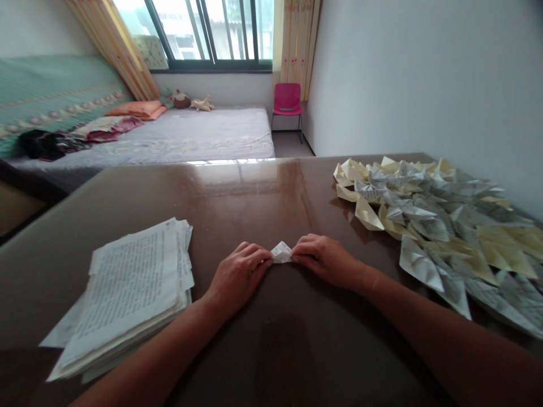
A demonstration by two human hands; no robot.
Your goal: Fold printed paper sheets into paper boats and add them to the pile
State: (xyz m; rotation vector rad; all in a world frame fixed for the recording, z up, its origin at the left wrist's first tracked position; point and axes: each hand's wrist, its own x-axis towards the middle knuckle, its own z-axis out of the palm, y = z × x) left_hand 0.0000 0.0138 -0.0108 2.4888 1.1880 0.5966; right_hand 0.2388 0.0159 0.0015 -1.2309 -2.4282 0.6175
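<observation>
Between my two hands is a small folded paper boat [281, 252], white with printed text, its middle peak pointing up. My left hand [241, 271] pinches its left end, and my right hand [322, 257] pinches the right end. Fingers cover both tips of the boat. Left of my left hand lies a stack of printed sheets [127, 282], its edges uneven. On the right, beyond my right forearm, many folded paper boats [418, 212] in white and cream sit heaped together.
Everything rests on a glossy brown table [237, 209]. Past its far edge stand a bed [212, 133] with pillows and soft toys, and a pink chair [287, 100] below the window. A white wall [416, 79] runs along the right side.
</observation>
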